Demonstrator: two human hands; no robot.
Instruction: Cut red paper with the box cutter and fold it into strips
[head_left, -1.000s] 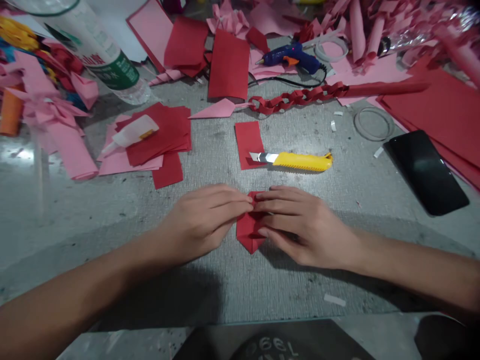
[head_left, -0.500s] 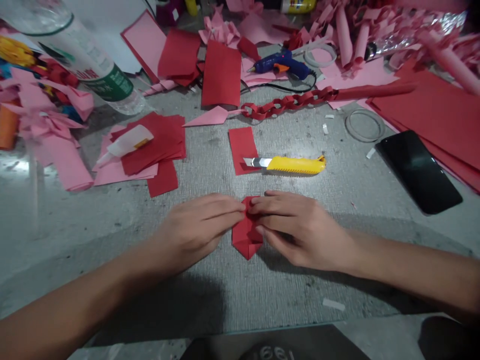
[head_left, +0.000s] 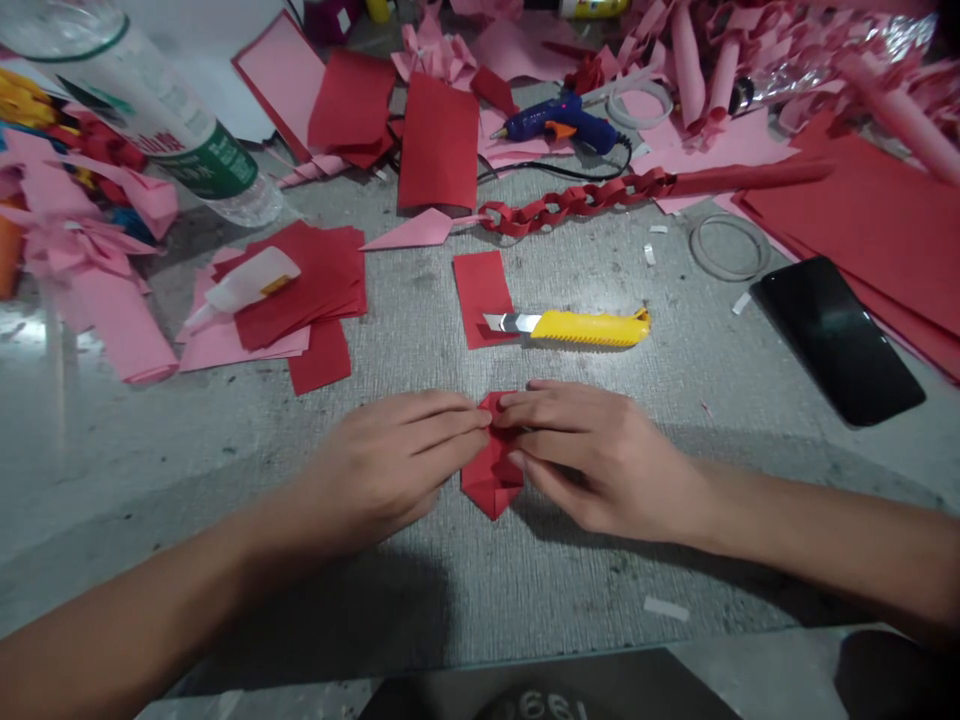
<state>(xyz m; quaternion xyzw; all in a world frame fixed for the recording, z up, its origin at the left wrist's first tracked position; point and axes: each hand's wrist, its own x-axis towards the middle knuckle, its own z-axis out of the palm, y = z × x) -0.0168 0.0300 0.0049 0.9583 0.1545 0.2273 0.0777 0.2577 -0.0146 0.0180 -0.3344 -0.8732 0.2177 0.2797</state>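
A small piece of red paper (head_left: 493,468) lies on the table between my hands, with its corners folded in and a point at the near end. My left hand (head_left: 405,455) pinches its upper left edge, fingertips together. From the other side my right hand (head_left: 592,450) presses fingertips on the upper part and has the thumb along the right edge. The far end is partly hidden under the fingers. Just beyond lies a flat red paper rectangle (head_left: 480,290), with the blade tip of a yellow utility knife (head_left: 589,327) resting on it.
Red and pink paper sheets (head_left: 300,285) with a small white bottle are at left, near a plastic bottle (head_left: 202,150). Farther back lie a red paper chain (head_left: 570,203) and a blue glue gun (head_left: 559,122). At right are a phone (head_left: 838,340) and a tape roll (head_left: 729,247).
The view has shifted slightly. Both hands stay at the folded red paper, with hardly any change in the fingers or the folds.
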